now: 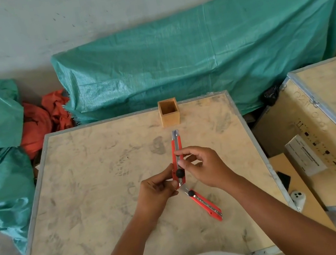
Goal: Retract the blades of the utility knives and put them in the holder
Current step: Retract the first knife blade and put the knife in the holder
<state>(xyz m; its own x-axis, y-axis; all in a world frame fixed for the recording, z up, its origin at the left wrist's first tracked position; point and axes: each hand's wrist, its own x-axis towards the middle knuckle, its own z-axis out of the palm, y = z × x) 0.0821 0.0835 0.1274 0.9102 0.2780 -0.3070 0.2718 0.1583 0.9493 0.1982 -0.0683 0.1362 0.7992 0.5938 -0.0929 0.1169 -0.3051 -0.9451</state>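
Observation:
A red utility knife (176, 148) with a black locking knob is held above the plywood crate top (96, 185), its metal nose pointing away from me. My left hand (158, 191) grips its lower end, thumb near the knob. My right hand (203, 166) pinches the knife's middle with thumb and fingers. A second red utility knife (205, 205) lies flat on the crate below my hands, a short blade tip showing at its upper left end. A small square wooden holder (169, 112) stands open and empty-looking at the crate's far edge.
Green tarps (194, 55) and orange cloth (42, 120) lie on the floor beyond the crate. A second crate (331, 132) stands to the right, with a white device (298, 198) and cardboard between. The crate has a metal rim.

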